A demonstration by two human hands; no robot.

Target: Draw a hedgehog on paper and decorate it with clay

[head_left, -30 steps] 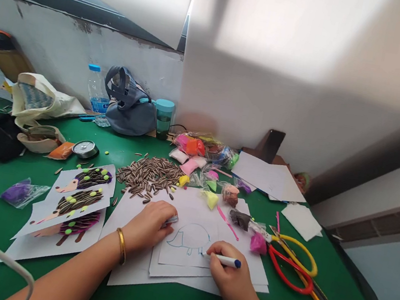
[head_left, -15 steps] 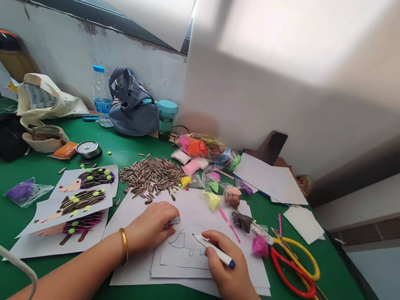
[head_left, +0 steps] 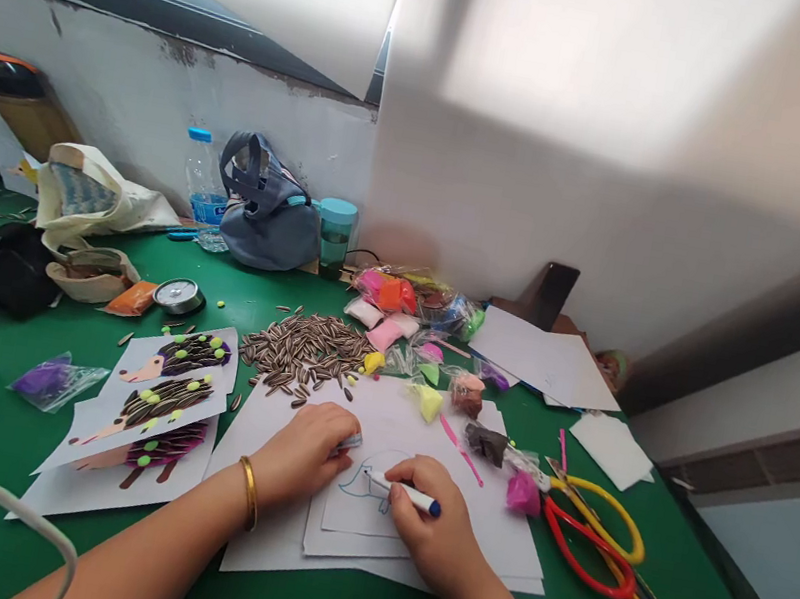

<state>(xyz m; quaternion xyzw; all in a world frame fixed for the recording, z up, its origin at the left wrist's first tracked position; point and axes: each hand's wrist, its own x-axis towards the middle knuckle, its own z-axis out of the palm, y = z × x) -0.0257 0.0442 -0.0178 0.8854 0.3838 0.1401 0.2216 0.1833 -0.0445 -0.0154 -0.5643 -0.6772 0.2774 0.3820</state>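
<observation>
In the head view, my right hand (head_left: 436, 528) grips a white marker pen (head_left: 411, 495) with a dark blue end. Its tip is at the head part of a blue outline drawing of an animal (head_left: 357, 483), which my right hand partly covers. The drawing is on the top sheet of white paper (head_left: 353, 523), stacked on other sheets. My left hand (head_left: 311, 453) rests on the paper left of the drawing, fingers closed around a small pale blue-grey object (head_left: 348, 443), mostly hidden. Beyond the hands lies a heap of striped sunflower seeds (head_left: 308, 351).
On the left lie hedgehog pictures (head_left: 163, 399) made with seeds and clay. Colourful clay packets (head_left: 400, 300) sit behind the paper. Red and yellow scissors (head_left: 593, 543) lie at right. A blue bag (head_left: 268, 218), a cup (head_left: 335, 239) and a phone (head_left: 553, 296) stand by the wall.
My right hand has moved left with the marker pen, from the animal's back to its head part, and now covers more of the drawing. The left hand stays in place.
</observation>
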